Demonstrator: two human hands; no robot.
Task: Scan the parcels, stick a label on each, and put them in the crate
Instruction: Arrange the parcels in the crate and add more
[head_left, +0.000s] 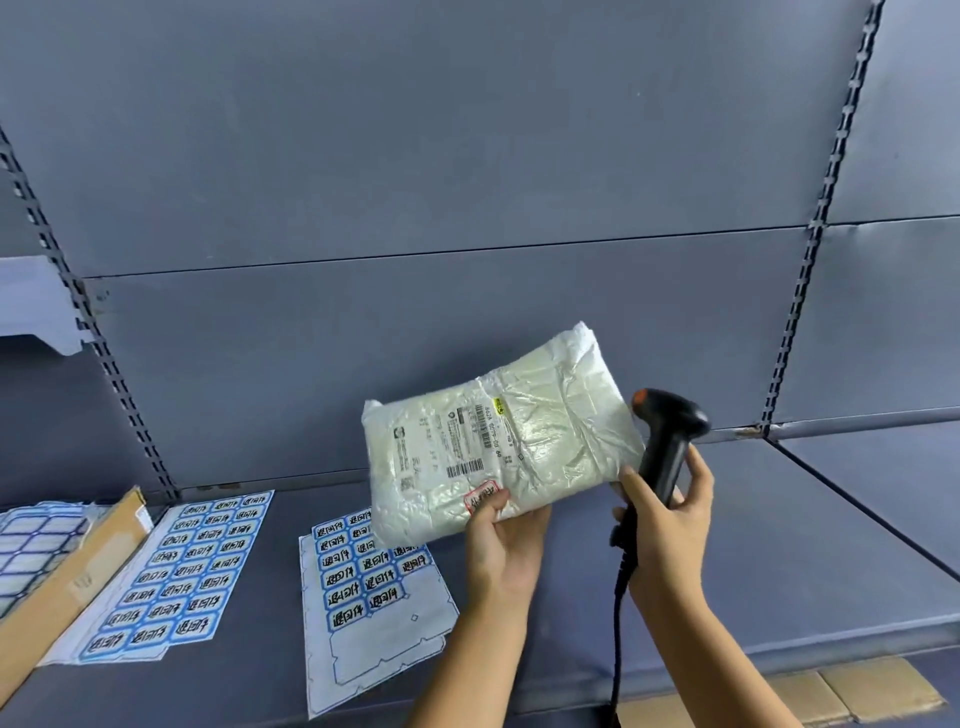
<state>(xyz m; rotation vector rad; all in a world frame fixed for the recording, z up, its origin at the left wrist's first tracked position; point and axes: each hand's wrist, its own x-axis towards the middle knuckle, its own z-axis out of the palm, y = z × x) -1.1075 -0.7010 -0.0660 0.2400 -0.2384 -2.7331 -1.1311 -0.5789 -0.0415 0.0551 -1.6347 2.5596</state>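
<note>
Scan step: parcel (498, 441) held beside barcode scanner (670, 431).
Left hand (501, 540) pinches the white poly-bag parcel's near edge, above the shelf (727, 571); right hand (670, 525) grips the barcode scanner. Judged light, soft, slippery film: hold edge, keep shipping label (457, 441) uncovered.

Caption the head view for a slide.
Left hand holds a white parcel while the right hand grips a scanner beside it; label sheets lie on the shelf.

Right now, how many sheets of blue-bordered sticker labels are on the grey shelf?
3. A full printed sheet left of centre; a partly peeled sheet below the held white plastic parcel; a blank sheet far left, partly behind the brown cardboard flap. More may be stacked there.
</note>
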